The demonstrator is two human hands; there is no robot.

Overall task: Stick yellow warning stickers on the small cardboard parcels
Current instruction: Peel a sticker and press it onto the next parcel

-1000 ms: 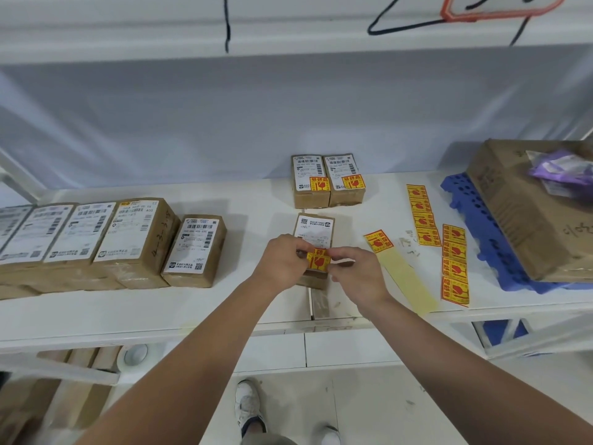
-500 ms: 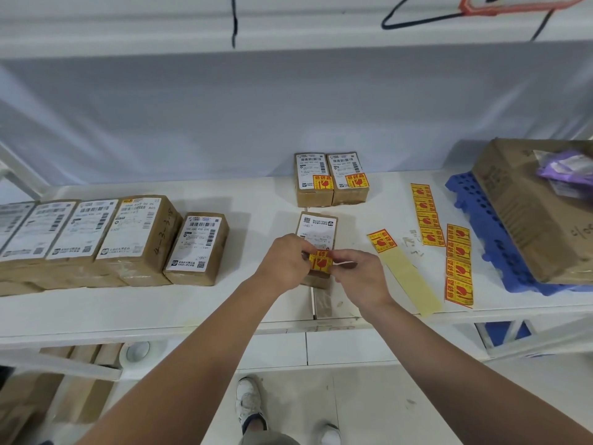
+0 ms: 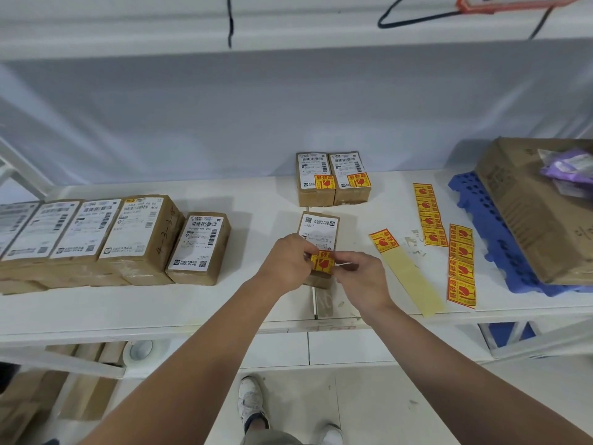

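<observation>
Sticker [image 3: 322, 261], yellow, warning type: pinched at its left edge by the left hand [image 3: 285, 264] and at its right edge by the right hand [image 3: 359, 277], fingertips of both curled onto it. It is held over the near end of a small cardboard parcel [image 3: 319, 231] mid-shelf (whether it already adheres cannot be told).

Done: two stickered parcels [image 3: 333, 179], side by side at 12 o'clock.

Outstanding: one small unstickered parcel [image 3: 199, 248] and a row of larger parcels [image 3: 80, 232] at 9 o'clock, none showing a warning sticker.

Supply: backing strip [image 3: 410, 277] with one sticker left, and sticker strips [image 3: 462, 264], at 3 o'clock.

Progress, judged: under halfway.

Change since half a second ago: almost none; hands and sticker keep the same spot.
</observation>
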